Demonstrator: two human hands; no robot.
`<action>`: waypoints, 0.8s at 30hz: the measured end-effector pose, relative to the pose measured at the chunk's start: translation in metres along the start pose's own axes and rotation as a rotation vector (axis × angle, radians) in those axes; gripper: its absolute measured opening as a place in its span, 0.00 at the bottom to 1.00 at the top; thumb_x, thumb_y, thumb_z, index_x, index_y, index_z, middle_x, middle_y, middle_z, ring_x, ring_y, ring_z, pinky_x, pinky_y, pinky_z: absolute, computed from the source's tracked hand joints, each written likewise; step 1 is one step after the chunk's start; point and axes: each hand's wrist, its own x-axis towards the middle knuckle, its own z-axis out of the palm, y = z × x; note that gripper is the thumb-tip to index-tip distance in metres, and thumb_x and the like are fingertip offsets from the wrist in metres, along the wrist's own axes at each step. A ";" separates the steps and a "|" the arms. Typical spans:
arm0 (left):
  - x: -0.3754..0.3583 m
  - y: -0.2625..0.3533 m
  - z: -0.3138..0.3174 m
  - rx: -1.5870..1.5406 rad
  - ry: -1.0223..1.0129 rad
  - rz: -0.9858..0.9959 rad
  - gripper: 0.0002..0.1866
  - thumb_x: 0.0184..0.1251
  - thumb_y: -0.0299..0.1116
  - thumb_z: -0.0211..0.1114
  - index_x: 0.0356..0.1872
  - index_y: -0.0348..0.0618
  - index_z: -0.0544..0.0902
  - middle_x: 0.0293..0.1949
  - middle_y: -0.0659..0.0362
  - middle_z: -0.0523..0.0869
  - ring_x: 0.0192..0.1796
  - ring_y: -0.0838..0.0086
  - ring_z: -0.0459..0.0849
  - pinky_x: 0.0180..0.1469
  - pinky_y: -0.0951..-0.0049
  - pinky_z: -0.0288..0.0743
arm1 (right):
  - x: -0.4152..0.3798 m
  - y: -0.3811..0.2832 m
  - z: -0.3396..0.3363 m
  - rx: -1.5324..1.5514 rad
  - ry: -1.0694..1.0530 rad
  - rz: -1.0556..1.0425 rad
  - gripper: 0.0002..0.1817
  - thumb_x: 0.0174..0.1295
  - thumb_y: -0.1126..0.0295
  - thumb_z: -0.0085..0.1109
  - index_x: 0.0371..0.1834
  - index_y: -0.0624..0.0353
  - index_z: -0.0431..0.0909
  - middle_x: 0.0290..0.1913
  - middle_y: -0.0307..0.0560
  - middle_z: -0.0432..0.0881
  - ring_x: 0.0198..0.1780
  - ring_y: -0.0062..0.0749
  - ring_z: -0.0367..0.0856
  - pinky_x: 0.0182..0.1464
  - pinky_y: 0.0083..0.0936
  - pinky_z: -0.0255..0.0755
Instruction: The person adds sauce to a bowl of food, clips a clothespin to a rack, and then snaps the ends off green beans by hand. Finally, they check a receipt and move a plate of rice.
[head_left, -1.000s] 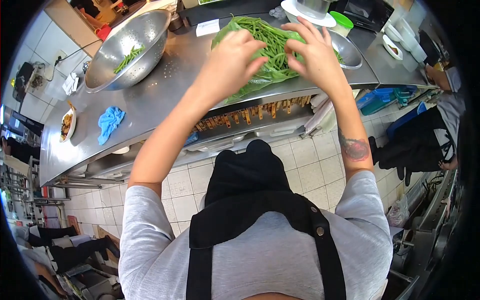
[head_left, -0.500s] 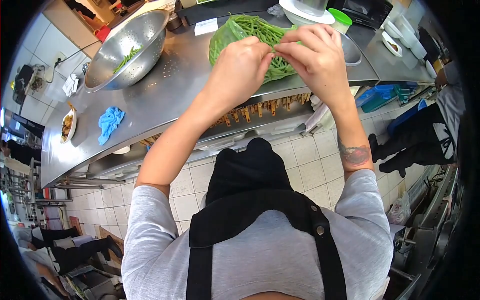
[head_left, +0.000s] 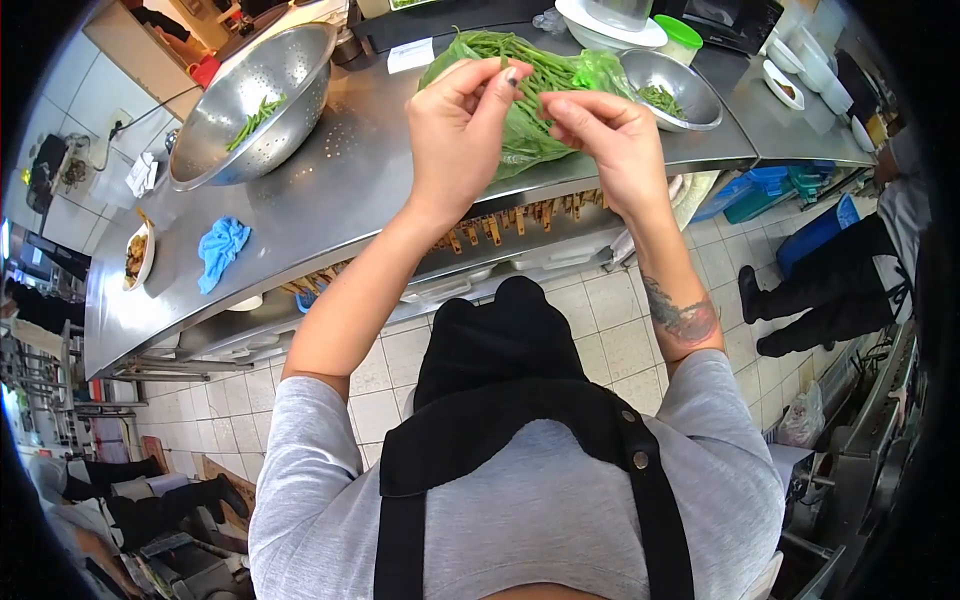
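A pile of green beans [head_left: 545, 72] lies on the steel counter in a thin green plastic bag [head_left: 530, 150]. Over the pile, my left hand [head_left: 465, 125] pinches thumb and forefinger together, and a short piece of green bean seems to show at the fingertips. My right hand [head_left: 612, 135] is a little to the right, also pinched; what lies between its fingers is too small to make out. A gap separates the two hands. Behind my right hand a steel bowl [head_left: 690, 90] holds some bean pieces. To the left, a tilted steel colander [head_left: 290, 80] has a few beans inside.
On the counter [head_left: 330, 200] lie a blue cloth [head_left: 222, 250], a small white dish of food [head_left: 140, 255] and a white paper [head_left: 410, 54]. A green-lidded tub [head_left: 682, 38] stands at the back. Another person's dark-trousered legs [head_left: 830, 310] are at the right, near a blue bin [head_left: 815, 235].
My hands have drawn apart from where they met over the beans. The right hand moved down and left, uncovering the steel bowl; the left hand turned and shifted slightly left.
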 end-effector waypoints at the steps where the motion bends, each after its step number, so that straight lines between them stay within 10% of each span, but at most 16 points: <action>1: 0.000 -0.002 0.000 0.026 0.048 0.056 0.08 0.67 0.26 0.59 0.38 0.34 0.85 0.27 0.62 0.83 0.30 0.85 0.78 0.30 0.83 0.71 | -0.001 0.000 0.002 -0.070 0.013 -0.021 0.05 0.61 0.75 0.61 0.36 0.64 0.84 0.33 0.40 0.84 0.35 0.18 0.79 0.36 0.16 0.72; 6: -0.003 -0.004 0.009 -0.014 0.103 0.159 0.08 0.68 0.27 0.59 0.39 0.35 0.85 0.26 0.63 0.82 0.30 0.86 0.77 0.29 0.86 0.70 | -0.010 -0.006 0.012 -0.542 0.124 -0.333 0.04 0.58 0.76 0.62 0.35 0.64 0.83 0.32 0.42 0.84 0.35 0.22 0.80 0.36 0.18 0.73; 11: 0.005 0.001 -0.006 -0.232 -0.120 -0.268 0.08 0.68 0.27 0.59 0.38 0.35 0.85 0.26 0.65 0.82 0.30 0.86 0.76 0.29 0.86 0.69 | -0.006 -0.012 0.002 -0.819 -0.075 -0.863 0.05 0.55 0.78 0.61 0.34 0.63 0.80 0.32 0.47 0.82 0.35 0.34 0.82 0.35 0.22 0.73; 14: 0.011 0.001 -0.022 -0.375 -0.412 -0.466 0.08 0.67 0.27 0.59 0.38 0.35 0.85 0.26 0.65 0.82 0.29 0.86 0.76 0.29 0.85 0.69 | -0.008 -0.016 -0.005 -0.853 -0.241 -0.771 0.05 0.54 0.79 0.61 0.34 0.62 0.79 0.33 0.47 0.81 0.35 0.37 0.82 0.35 0.25 0.73; 20: 0.003 0.015 -0.027 0.250 -0.516 -0.060 0.06 0.63 0.25 0.61 0.35 0.38 0.86 0.27 0.59 0.85 0.29 0.78 0.81 0.31 0.79 0.73 | -0.012 -0.009 -0.012 -1.056 -0.502 -0.608 0.05 0.54 0.79 0.60 0.34 0.61 0.80 0.32 0.47 0.81 0.34 0.40 0.81 0.35 0.29 0.74; 24: 0.025 0.037 -0.045 0.662 -0.348 0.360 0.05 0.59 0.25 0.63 0.34 0.38 0.85 0.31 0.53 0.85 0.32 0.67 0.85 0.35 0.71 0.77 | 0.012 0.004 -0.035 -1.072 0.010 -0.690 0.07 0.54 0.77 0.61 0.36 0.60 0.82 0.33 0.49 0.83 0.34 0.40 0.83 0.37 0.27 0.76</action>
